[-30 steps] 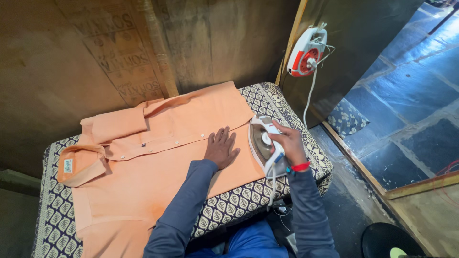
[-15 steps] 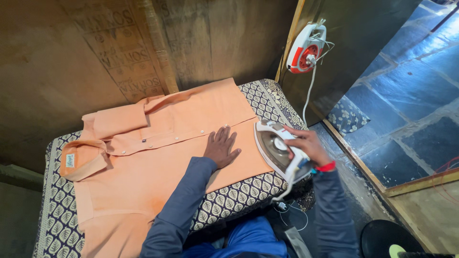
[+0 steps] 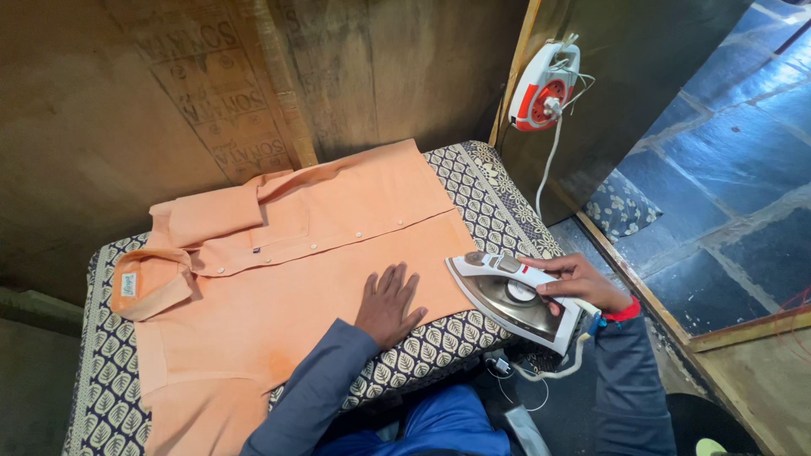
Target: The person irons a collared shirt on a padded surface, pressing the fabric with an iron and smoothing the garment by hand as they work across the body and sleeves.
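Observation:
An orange button-up shirt (image 3: 304,253) lies flat on a padded board covered with leaf-patterned cloth (image 3: 481,181). My left hand (image 3: 387,302) rests palm down on the shirt's lower hem, fingers spread. My right hand (image 3: 576,282) grips the handle of a white electric iron (image 3: 511,300). The iron is lifted and tipped so its metal soleplate faces up toward me, just past the board's right corner. Its cord hangs below my right wrist.
A red and white cable reel (image 3: 545,84) hangs on the wooden post at upper right, with a white cord running down. Brown wooden walls stand behind the board. A dark stone floor (image 3: 735,169) and a small patterned cushion (image 3: 621,207) lie to the right.
My right hand has lifted the iron off the shirt's right edge and carried it rightward, tilting it so the soleplate shows. My left hand has stayed on the shirt.

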